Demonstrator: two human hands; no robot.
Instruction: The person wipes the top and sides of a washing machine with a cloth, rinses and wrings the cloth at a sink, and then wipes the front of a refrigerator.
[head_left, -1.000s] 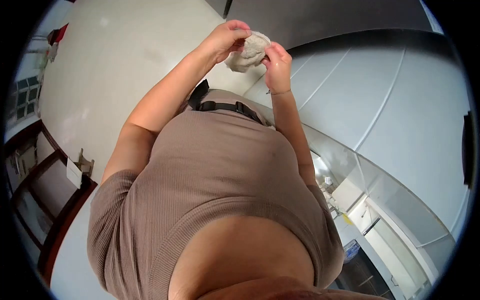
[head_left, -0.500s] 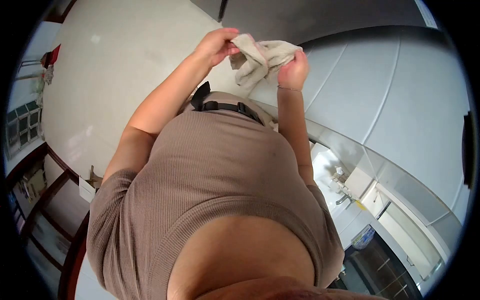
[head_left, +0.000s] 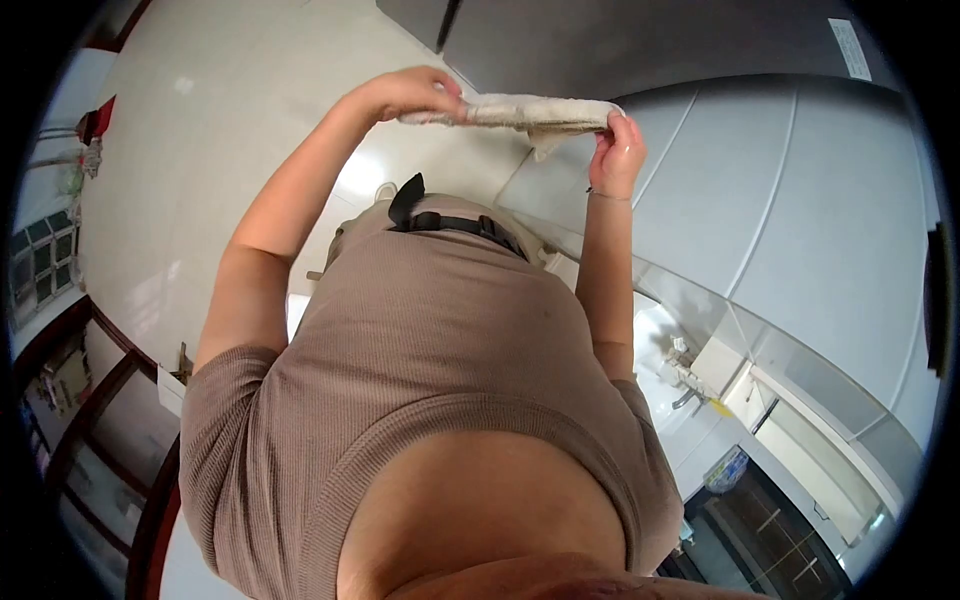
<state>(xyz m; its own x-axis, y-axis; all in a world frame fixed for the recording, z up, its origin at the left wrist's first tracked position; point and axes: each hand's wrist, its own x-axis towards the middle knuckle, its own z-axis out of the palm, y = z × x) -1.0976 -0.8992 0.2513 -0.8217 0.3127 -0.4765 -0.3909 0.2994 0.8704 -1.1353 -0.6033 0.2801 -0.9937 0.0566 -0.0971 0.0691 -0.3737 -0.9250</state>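
A pale cream cloth (head_left: 545, 112) is stretched out level between my two hands at the top middle of the view, with a corner hanging below its right half. My left hand (head_left: 420, 93) grips its left part, fingers bent over it. At the right end, my right hand (head_left: 618, 155) pinches the cloth between thumb and fingers. Both arms reach forward, past the black belt strap (head_left: 450, 222) at my waist.
A dark grey panel (head_left: 650, 45) and pale blue-grey panels (head_left: 730, 180) stand beyond and right of the hands. A white basin with a tap (head_left: 685, 398) is at lower right. Pale floor (head_left: 220, 130) spreads left, with dark red-framed shelving (head_left: 125, 370) at lower left.
My hands have moved apart, the left one to the left, the right one right and slightly down. The bunched, looped cloth is now pulled into a long flat strip.
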